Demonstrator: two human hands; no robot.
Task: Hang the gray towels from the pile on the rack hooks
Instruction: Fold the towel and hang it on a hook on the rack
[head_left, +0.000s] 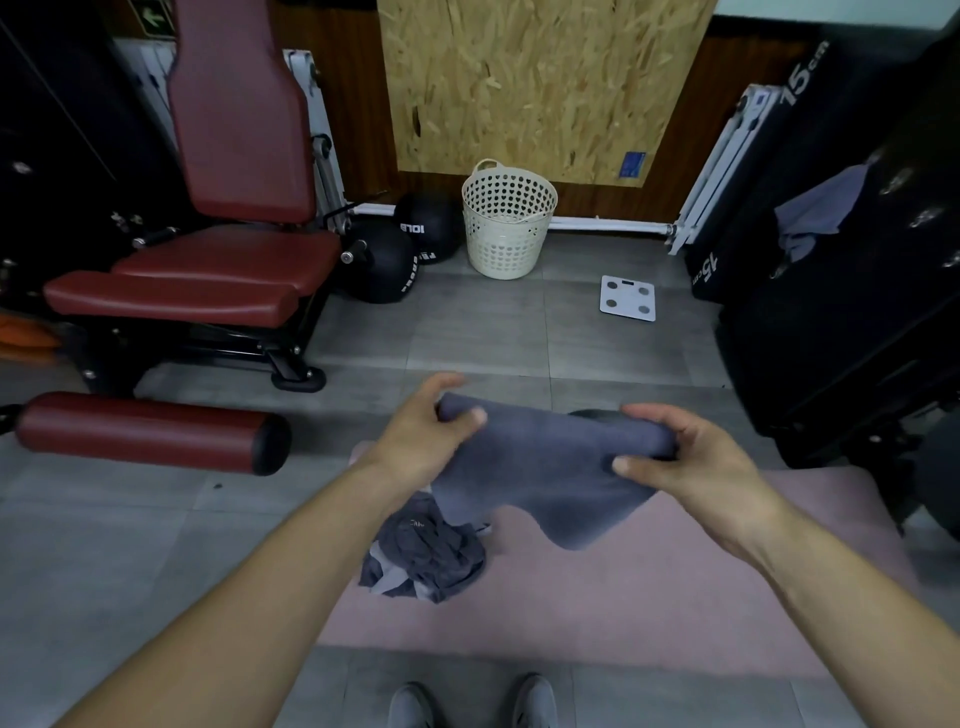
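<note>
Under the left hand (431, 431), a crumpled pile of gray cloth towels (423, 561) sits on a pink mat (623, 597). Left and right hand (680, 457) each pinch one soft gray towel (550, 478), spread between them, likely readying an edge for a hook. Beyond the right hand, another gray towel (821, 208) drapes the dark rack (883, 249).

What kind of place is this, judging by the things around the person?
Most likely a gym or fitness room: a red padded exercise machine stands on the left, black medicine balls lie beside it, and a white body scale sits on the tiled floor.
</note>
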